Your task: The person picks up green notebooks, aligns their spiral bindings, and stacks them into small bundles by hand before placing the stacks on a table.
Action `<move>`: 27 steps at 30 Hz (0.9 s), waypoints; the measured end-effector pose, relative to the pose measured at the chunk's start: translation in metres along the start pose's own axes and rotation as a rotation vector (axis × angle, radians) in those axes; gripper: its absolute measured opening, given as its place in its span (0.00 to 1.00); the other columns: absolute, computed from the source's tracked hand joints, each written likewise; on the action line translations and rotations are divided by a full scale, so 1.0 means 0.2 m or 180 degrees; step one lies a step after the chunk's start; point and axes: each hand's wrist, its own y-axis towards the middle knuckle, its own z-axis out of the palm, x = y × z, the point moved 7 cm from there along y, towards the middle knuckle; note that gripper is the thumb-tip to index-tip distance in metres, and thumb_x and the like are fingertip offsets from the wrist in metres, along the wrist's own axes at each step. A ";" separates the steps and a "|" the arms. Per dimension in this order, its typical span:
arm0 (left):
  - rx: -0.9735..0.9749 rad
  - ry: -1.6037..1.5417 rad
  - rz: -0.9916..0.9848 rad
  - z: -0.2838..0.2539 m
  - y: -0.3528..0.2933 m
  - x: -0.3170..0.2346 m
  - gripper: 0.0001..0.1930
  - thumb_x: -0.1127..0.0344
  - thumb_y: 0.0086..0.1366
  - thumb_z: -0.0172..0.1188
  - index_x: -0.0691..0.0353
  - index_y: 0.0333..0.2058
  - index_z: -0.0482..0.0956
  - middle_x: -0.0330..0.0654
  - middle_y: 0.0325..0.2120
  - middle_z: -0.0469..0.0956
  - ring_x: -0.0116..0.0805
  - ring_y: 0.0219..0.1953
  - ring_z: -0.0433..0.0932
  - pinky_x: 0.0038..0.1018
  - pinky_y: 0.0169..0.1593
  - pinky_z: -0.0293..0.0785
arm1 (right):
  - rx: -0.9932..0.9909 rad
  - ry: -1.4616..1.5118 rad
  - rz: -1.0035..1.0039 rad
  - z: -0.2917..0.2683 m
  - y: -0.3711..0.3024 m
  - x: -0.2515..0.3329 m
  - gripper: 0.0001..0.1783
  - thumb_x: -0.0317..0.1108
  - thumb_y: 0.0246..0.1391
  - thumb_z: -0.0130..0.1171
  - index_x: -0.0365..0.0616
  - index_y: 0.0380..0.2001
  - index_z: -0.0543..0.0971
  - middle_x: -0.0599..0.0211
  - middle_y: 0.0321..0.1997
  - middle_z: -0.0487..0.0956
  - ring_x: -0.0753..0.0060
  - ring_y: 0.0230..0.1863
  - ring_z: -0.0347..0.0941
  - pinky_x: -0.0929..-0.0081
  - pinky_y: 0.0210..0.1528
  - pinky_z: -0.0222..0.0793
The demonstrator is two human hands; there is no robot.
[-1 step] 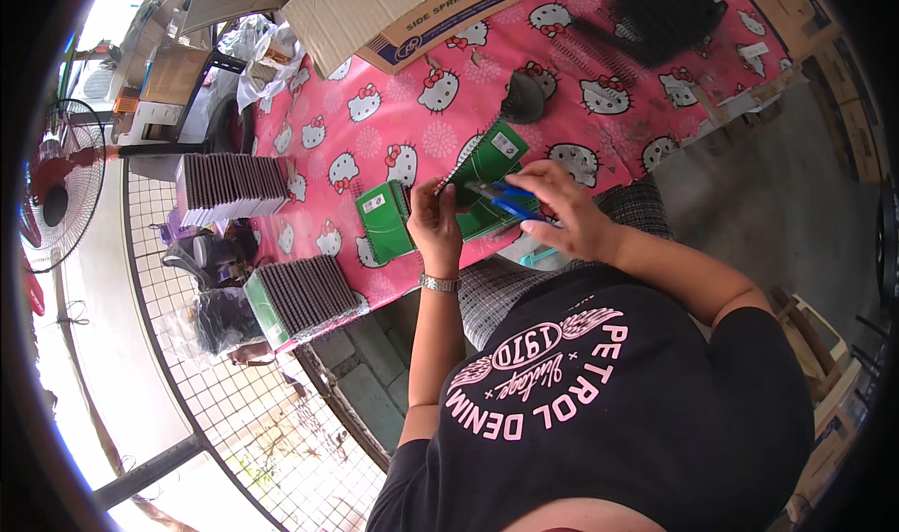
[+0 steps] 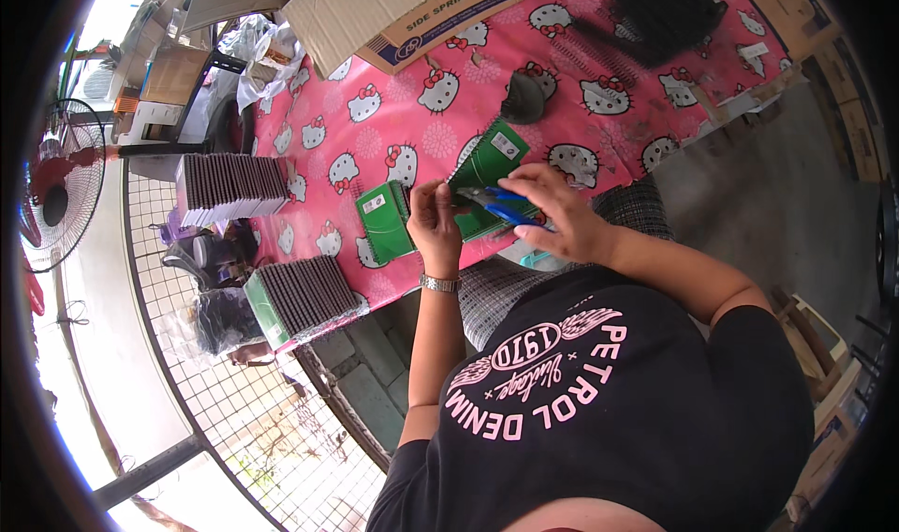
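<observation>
A green spiral notebook (image 2: 489,159) stands tilted over the table's front edge. My left hand (image 2: 435,221) has its fingers closed at the notebook's coil-bound edge. In my right hand (image 2: 567,215) are blue-handled pliers (image 2: 508,208), their jaws pointing at the coil end beside my left fingertips. The exact contact of the jaws is too small to make out. Under the pliers lies more green cover (image 2: 479,221), partly hidden by my hands. Just left of my left hand, another green spiral notebook (image 2: 382,225) rests flat on the table.
Stacked spiral notebooks (image 2: 234,187) stand at the left, with a second stack (image 2: 304,298) nearer me. A cardboard box (image 2: 440,22) sits at the back of the pink patterned tablecloth (image 2: 351,139). Black coils (image 2: 665,12) pile up far right. A dark rounded object (image 2: 524,98) lies beyond the notebook.
The pliers and my right hand have shifted slightly left, toward my left fingertips. The tilted notebook has turned a little. My left hand stays almost in place.
</observation>
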 end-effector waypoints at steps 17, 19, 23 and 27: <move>-0.0373 0.0932 0.0436 0.02 -0.03 -0.07 0.03 0.75 0.67 0.59 0.66 0.39 0.75 0.36 0.28 0.77 0.22 0.31 0.76 0.19 0.34 0.73 | 0.0136 -0.0931 -0.0201 0.09 0.04 0.05 0.40 0.43 0.46 0.67 0.45 0.62 0.68 0.55 0.53 0.68 0.49 0.54 0.67 0.56 0.58 0.64; -0.0363 0.0819 0.0485 0.00 -0.04 -0.01 0.03 0.76 0.67 0.59 0.68 0.38 0.76 0.38 0.28 0.77 0.22 0.30 0.75 0.20 0.33 0.72 | 0.0164 -0.1071 -0.0240 0.09 0.05 0.06 0.39 0.43 0.45 0.68 0.45 0.61 0.69 0.55 0.53 0.68 0.49 0.53 0.67 0.55 0.57 0.65; -0.0291 0.0622 0.0467 -0.05 -0.05 0.10 0.04 0.80 0.63 0.61 0.69 0.37 0.78 0.40 0.28 0.74 0.23 0.28 0.71 0.20 0.32 0.72 | 0.0117 -0.1342 -0.0447 0.09 0.08 0.11 0.36 0.42 0.46 0.67 0.44 0.60 0.72 0.55 0.51 0.69 0.51 0.51 0.69 0.57 0.54 0.67; -0.0382 0.0586 0.0783 -0.04 -0.07 0.02 0.06 0.83 0.60 0.60 0.70 0.37 0.79 0.41 0.31 0.76 0.24 0.30 0.74 0.21 0.34 0.74 | 0.0485 -0.0460 0.0194 0.13 0.06 0.05 0.33 0.41 0.51 0.65 0.43 0.60 0.72 0.55 0.42 0.74 0.57 0.43 0.74 0.60 0.47 0.71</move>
